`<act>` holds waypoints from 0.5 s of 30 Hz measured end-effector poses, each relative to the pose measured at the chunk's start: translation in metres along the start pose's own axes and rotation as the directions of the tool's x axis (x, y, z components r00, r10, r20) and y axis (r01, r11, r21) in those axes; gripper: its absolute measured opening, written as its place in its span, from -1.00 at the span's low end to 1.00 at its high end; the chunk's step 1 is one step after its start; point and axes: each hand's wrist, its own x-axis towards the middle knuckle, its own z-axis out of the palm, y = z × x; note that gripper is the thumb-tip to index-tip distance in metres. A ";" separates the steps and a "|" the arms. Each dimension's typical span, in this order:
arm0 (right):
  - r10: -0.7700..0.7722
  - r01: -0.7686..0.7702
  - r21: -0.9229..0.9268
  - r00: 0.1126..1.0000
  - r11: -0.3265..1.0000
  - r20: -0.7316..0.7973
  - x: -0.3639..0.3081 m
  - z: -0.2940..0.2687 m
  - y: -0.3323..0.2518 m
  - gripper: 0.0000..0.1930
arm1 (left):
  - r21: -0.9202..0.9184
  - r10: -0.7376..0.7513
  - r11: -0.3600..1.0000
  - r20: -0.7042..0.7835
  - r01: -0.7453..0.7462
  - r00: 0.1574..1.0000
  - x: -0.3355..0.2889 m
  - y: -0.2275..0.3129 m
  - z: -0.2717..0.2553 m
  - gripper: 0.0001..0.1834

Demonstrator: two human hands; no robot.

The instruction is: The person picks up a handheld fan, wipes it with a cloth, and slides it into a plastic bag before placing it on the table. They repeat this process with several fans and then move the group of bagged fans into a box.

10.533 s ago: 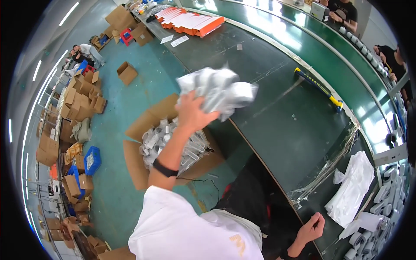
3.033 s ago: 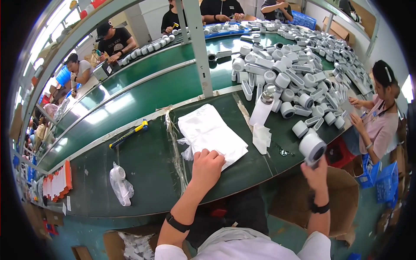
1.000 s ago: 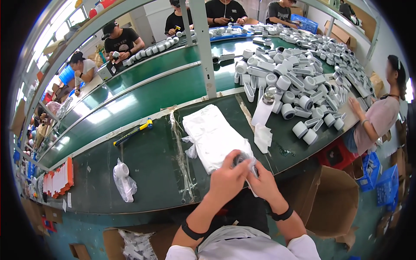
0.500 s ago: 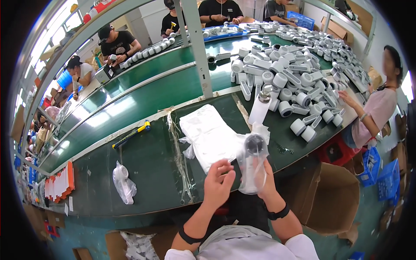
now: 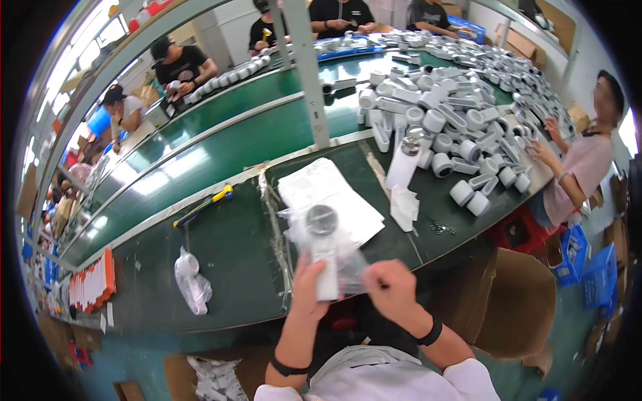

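Over the front of the table, my left hand point(image 5: 309, 287) is closed round a white device point(image 5: 326, 271) with a round, dark-faced head and a flat handle. Loose clear plastic bag point(image 5: 351, 267) surrounds or hangs beside the device; blur hides exactly how. My right hand point(image 5: 396, 291) is closed at the bag's right edge, its fingertips bunched against the film. Behind both hands lies a stack of thin white sheets or bags point(image 5: 334, 190). Another device point(image 5: 192, 284), wrapped in clear plastic, rests on the table to the left.
A yellow-headed hammer point(image 5: 204, 206) lies behind the wrapped device. A white bottle point(image 5: 403, 164) stands by crumpled white paper point(image 5: 404, 207). Many loose devices point(image 5: 438, 123) are heaped at the far right, by a co-worker point(image 5: 578, 174). Cardboard boxes point(image 5: 518, 301) stand below the table edge.
The device has moved left, from my right hand into my left. My right hand has swung away from the handle and closed at the bag's edge. The co-worker's hands have shifted.
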 end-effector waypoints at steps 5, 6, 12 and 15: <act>-0.073 0.059 0.097 0.986 0.994 0.151 -0.007 -0.046 0.012 -0.94 | 0.639 0.565 0.692 -0.189 -0.336 0.803 -0.044 0.055 -0.073 -0.45; -0.081 0.079 0.030 0.991 0.996 0.103 -0.002 -0.065 0.026 -0.95 | 0.791 0.664 0.557 -0.240 -0.253 0.708 -0.052 0.067 -0.105 -0.41; 0.034 -0.227 -0.637 0.953 0.736 -0.301 0.052 -0.195 0.170 -0.69 | 0.924 0.799 0.060 -0.271 0.377 0.537 -0.059 0.110 -0.203 -0.39; 0.110 -0.155 -0.791 0.988 0.592 -0.111 0.071 -0.227 0.216 -0.49 | 0.869 0.791 -0.047 -0.269 0.493 0.550 -0.051 0.106 -0.218 -0.34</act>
